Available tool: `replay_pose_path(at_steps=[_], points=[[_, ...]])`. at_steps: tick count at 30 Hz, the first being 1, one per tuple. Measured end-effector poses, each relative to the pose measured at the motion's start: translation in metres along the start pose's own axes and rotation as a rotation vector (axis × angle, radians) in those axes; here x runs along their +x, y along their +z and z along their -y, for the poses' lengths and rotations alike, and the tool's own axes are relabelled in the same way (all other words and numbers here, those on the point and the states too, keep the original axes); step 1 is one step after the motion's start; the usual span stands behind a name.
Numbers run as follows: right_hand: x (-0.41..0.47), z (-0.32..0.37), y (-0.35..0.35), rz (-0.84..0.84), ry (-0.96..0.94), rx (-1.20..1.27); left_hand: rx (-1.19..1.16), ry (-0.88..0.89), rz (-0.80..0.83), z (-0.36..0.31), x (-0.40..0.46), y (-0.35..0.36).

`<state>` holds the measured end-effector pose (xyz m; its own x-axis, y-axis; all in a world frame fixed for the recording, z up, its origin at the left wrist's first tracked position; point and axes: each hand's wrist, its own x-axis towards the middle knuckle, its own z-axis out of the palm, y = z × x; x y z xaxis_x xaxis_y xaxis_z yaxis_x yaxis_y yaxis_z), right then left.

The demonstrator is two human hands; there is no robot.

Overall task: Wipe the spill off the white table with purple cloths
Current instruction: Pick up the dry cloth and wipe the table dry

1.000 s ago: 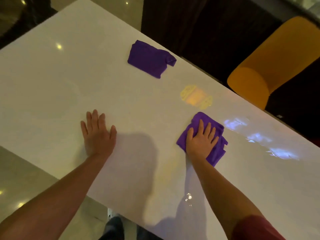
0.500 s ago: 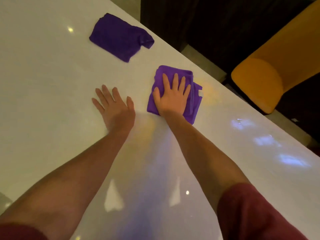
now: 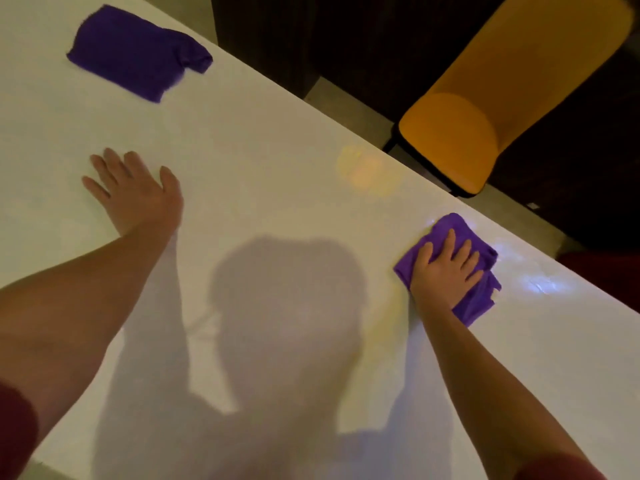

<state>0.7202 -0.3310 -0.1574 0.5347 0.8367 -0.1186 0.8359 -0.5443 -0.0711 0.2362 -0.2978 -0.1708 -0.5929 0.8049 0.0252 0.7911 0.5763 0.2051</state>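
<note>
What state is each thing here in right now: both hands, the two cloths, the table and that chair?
Left hand: flat on the table, fingers spread, holding nothing.
Right hand: pressed flat on a purple cloth.
Crumpled purple cloth under the right hand: bunched, near the table's far edge.
Folded purple cloth: lying untouched, apart from both hands.
Glossy white table: shiny, with a faint yellowish patch.
Yellow padded chair: unoccupied, beside the table.

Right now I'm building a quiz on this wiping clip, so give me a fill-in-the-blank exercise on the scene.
1. The right hand presses a purple cloth near the table's far ____.
2. The left hand lies flat on the white table, holding ____.
3. The spare purple cloth lies beyond the ____ hand.
4. The chair behind the table is ____.

Missing words: edge; nothing; left; orange
</note>
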Motion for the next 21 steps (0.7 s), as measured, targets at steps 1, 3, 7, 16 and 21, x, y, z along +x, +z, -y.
replay_pose_path(at_steps=[1,3,7,16,21], points=[[-0.015,0.002,0.004,0.0,-0.007,-0.002,-0.001,0.035,0.001,0.0,-0.001,-0.002],[-0.044,0.01,0.01,0.006,-0.052,-0.023,-0.007,0.137,-0.014,-0.001,-0.01,-0.006],[-0.084,0.034,0.016,0.037,-0.18,-0.053,-0.086,0.352,-0.004,-0.03,-0.06,-0.011],[-0.046,0.053,0.011,0.047,-0.617,-0.018,0.001,0.424,0.32,-0.126,-0.156,0.007],[0.025,0.046,-0.001,0.05,-0.746,0.044,0.0,0.24,0.409,-0.197,-0.175,-0.008]])
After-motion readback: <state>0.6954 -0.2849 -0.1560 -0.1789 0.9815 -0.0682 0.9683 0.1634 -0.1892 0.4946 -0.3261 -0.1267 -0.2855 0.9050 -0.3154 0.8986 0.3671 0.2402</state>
